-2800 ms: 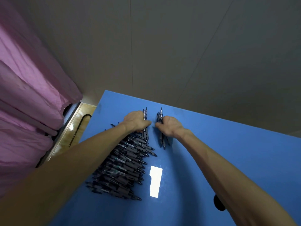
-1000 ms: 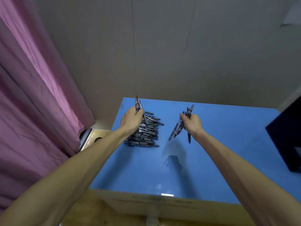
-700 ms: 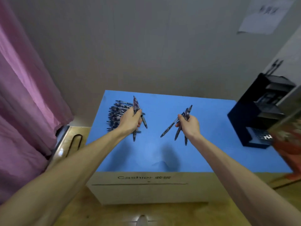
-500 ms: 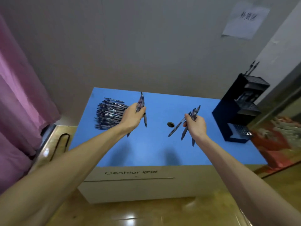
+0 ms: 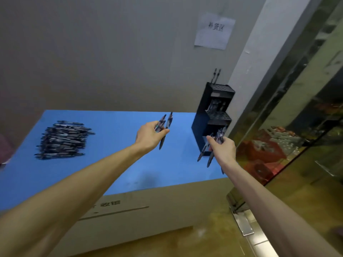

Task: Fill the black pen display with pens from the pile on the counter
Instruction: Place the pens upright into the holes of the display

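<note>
Over the blue counter point(image 5: 118, 164): pens headed for the black pen display point(image 5: 213, 117).
Left hand point(image 5: 148, 136) and right hand point(image 5: 223, 149) each grip a loose bundle; light, stiff, probably slippery, best clasped mid-barrel. The pile point(image 5: 63, 140) lies far left.

Both arms outstretched, left hand point(image 5: 148, 135) and right hand point(image 5: 223, 150) clenched.

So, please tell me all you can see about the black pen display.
The black pen display stands upright at the right end of the blue counter, against the wall. It looks like dark plastic, with stepped perforated tiers. Two pens rise from the top tier; more show lower. Right hand holds pens before its lowest tier.
</note>
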{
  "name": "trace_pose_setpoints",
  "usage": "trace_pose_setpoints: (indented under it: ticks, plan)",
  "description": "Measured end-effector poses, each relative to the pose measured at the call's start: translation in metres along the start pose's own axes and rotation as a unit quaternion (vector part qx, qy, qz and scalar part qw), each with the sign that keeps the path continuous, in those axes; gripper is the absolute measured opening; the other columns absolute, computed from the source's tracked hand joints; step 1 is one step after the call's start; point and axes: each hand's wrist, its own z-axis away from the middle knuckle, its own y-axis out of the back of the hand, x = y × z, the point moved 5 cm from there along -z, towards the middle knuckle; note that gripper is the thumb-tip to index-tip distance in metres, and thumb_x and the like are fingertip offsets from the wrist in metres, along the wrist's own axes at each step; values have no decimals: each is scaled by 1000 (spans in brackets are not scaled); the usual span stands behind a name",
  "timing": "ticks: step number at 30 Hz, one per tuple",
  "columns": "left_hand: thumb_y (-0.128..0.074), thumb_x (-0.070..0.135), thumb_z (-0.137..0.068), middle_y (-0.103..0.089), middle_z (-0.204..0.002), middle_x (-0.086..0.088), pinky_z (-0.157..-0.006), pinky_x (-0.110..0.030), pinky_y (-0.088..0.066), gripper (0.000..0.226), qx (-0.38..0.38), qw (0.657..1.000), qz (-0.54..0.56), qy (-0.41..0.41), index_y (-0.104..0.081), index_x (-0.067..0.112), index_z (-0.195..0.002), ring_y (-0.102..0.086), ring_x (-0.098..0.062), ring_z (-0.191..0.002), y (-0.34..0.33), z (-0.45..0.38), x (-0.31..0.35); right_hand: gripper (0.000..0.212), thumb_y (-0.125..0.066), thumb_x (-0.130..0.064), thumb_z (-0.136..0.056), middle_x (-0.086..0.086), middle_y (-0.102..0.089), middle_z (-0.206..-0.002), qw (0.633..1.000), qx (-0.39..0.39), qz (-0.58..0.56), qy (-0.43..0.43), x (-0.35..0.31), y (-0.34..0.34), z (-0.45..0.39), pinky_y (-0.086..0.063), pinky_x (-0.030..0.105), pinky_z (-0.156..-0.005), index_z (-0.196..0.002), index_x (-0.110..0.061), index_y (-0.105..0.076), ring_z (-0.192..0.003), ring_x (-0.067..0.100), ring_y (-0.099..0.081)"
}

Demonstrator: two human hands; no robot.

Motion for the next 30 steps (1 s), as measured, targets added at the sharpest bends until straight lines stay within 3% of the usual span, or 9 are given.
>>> trace_pose_setpoints:
  ticks: [3,8,14,18,22,25,30]
  plan:
    - [-70,36,-92,-72,-85,2,-74,-37,-52,16,0,999,37,7,-67,20,-88,-65,-19,-81,-54,-8,40,39,-65,-40,-97,5,-68,-67,1000,-3,3,7,23,51,-34,-44,31,-57,-79,-7,-67,-63,21,-62]
    - [-66,31,-95,-77,-82,14,-77,-32,-54,7,1,997,79,-13,-66,31,-103,-68,-5,-79,-132,-32,104,35,-66,-38,-98,3,-70,-65,1000,-6,-6,30,50,131,-91,-48,31,-56,-81,-8,-70,-62,21,-65]
    - [-69,28,-91,-71,-78,6,-66,-34,-51,5,50,997,54,-10,-67,25,-88,-56,-17,-67,-184,-66,158,32,-66,-36,-98,4,-73,-70,998,-17,-5,54,67,186,-152,-53,34,-66,-80,-10,-71,-72,28,-70]
    - [-72,30,-93,-68,-83,5,-66,-31,-46,12,90,995,30,-22,-63,23,-88,-60,-15,-73,-200,-99,186,30,-65,-37,-98,4,-72,-71,997,-10,-30,70,70,197,-196,-55,36,-70,-84,-11,-71,-73,27,-70]
    - [-76,32,-90,-69,-82,4,-74,-35,-54,16,101,994,23,-30,-62,24,-86,-67,-20,-82,-219,-141,196,31,-67,-40,-96,2,-72,-72,995,-11,-45,89,70,190,-242,-53,28,-66,-84,-12,-71,-70,19,-69]
    - [-77,31,-89,-68,-80,5,-72,-35,-54,18,108,993,29,-47,-64,20,-91,-65,-19,-77,-237,-173,200,33,-69,-41,-94,2,-72,-72,994,-18,-53,96,63,182,-278,-52,26,-65,-85,-9,-72,-68,16,-68]
    - [-74,28,-89,-71,-86,8,-78,-38,-56,12,112,991,28,-70,-66,23,-97,-67,-18,-83,-257,-227,213,26,-69,-40,-94,5,-72,-78,990,-73,-6,120,37,166,-340,-53,30,-66,-87,-14,-68,-67,15,-65]
